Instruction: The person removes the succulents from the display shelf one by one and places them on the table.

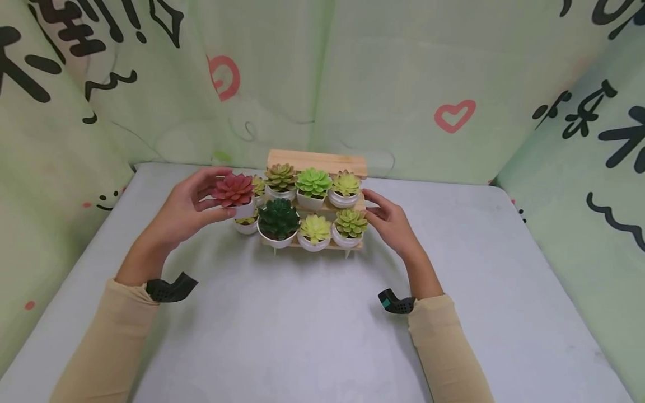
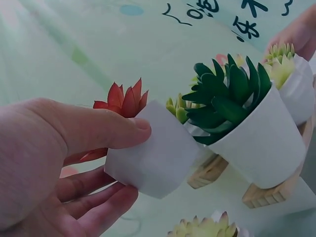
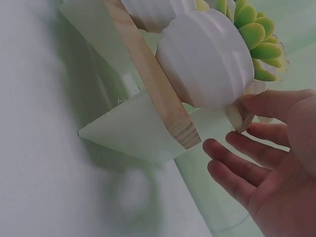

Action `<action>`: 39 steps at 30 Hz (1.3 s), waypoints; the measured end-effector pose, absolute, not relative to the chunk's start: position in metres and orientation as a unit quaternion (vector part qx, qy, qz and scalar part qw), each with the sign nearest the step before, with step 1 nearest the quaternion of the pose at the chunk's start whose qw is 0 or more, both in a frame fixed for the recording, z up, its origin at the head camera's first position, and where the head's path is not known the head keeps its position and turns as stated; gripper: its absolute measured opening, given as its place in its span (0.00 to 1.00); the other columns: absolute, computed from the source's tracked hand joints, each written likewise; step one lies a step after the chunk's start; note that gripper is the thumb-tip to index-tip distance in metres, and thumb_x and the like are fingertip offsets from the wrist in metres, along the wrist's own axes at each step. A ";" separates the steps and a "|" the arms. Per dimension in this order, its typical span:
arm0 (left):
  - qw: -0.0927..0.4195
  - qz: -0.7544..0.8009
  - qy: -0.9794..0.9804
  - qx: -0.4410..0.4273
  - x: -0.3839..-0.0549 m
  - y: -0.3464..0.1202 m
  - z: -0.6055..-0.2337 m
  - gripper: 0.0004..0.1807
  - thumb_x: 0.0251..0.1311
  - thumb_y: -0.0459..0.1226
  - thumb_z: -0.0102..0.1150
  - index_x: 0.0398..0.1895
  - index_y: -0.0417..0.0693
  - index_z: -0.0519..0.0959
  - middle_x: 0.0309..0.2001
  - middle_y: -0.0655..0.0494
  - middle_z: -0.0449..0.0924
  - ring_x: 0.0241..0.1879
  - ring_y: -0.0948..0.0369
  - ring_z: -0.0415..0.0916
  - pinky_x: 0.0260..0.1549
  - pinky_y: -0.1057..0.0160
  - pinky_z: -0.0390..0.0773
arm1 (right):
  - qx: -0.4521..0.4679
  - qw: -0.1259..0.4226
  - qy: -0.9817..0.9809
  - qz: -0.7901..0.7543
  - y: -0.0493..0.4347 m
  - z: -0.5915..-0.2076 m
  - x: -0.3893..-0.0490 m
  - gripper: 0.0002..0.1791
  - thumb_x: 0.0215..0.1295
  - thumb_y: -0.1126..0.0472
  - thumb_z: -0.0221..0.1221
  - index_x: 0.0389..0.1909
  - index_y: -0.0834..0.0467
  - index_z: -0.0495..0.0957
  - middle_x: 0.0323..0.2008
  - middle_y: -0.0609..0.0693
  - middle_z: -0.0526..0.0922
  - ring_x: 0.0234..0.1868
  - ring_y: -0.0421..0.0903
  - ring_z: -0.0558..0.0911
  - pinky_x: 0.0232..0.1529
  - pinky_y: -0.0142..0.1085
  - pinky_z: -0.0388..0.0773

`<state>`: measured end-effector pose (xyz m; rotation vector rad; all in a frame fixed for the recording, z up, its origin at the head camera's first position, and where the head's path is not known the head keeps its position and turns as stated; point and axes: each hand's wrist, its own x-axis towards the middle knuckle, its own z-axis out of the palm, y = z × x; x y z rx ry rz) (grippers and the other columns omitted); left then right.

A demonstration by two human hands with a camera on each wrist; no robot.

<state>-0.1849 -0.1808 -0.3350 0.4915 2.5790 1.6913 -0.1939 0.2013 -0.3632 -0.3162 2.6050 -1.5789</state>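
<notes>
My left hand (image 1: 181,210) holds a red artificial succulent (image 1: 234,189) by its white pot (image 2: 154,153), the thumb on one side and fingers on the other. It is lifted at the left end of a two-tier wooden plant stand (image 1: 322,163). Beside it on the lower tier sits a dark green succulent (image 1: 279,219) in a white pot. At the stand's right end, my right hand (image 1: 394,226) pinches the tip of a wooden slat (image 3: 239,116) between thumb and fingers. A round white pot (image 3: 207,59) stands close by those fingers.
Several green and yellow-green potted succulents (image 1: 313,182) fill both tiers. A small yellowish succulent (image 1: 246,222) stands low at the left, partly behind the red one's pot. The white table (image 1: 302,330) extends around the stand. Pale green printed curtains (image 1: 373,84) border the back and sides.
</notes>
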 end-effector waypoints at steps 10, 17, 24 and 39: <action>0.032 0.533 0.829 0.166 -0.178 -0.187 -0.349 0.36 0.49 0.35 0.67 0.63 0.58 0.63 0.57 0.58 0.68 0.56 0.62 0.69 0.48 0.80 0.72 | -0.103 0.036 0.853 -0.511 0.201 -0.361 -0.194 0.28 0.67 0.61 0.51 0.67 0.56 0.58 0.66 0.54 0.63 0.59 0.55 0.72 0.60 0.49 0.70; 0.049 0.528 0.831 0.166 -0.172 -0.191 -0.361 0.36 0.48 0.35 0.67 0.62 0.57 0.64 0.57 0.58 0.69 0.53 0.67 0.70 0.46 0.76 0.75 | -0.107 0.038 0.850 -0.514 0.201 -0.361 -0.192 0.28 0.67 0.61 0.51 0.67 0.57 0.58 0.66 0.55 0.63 0.59 0.55 0.72 0.60 0.50 0.70; 0.065 0.524 0.833 0.167 -0.170 -0.192 -0.377 0.36 0.49 0.36 0.67 0.63 0.55 0.63 0.58 0.56 0.68 0.53 0.64 0.71 0.46 0.75 0.75 | -0.100 0.040 0.851 -0.514 0.201 -0.360 -0.191 0.28 0.67 0.61 0.51 0.67 0.57 0.58 0.66 0.55 0.63 0.60 0.55 0.72 0.60 0.49 0.70; 0.108 0.536 0.824 0.152 -0.169 -0.191 -0.408 0.40 0.45 0.33 0.69 0.64 0.49 0.60 0.58 0.50 0.68 0.58 0.53 0.67 0.50 0.72 0.76 | -0.101 0.039 0.851 -0.515 0.200 -0.361 -0.192 0.28 0.67 0.61 0.51 0.67 0.57 0.58 0.65 0.57 0.64 0.59 0.56 0.73 0.60 0.50 0.70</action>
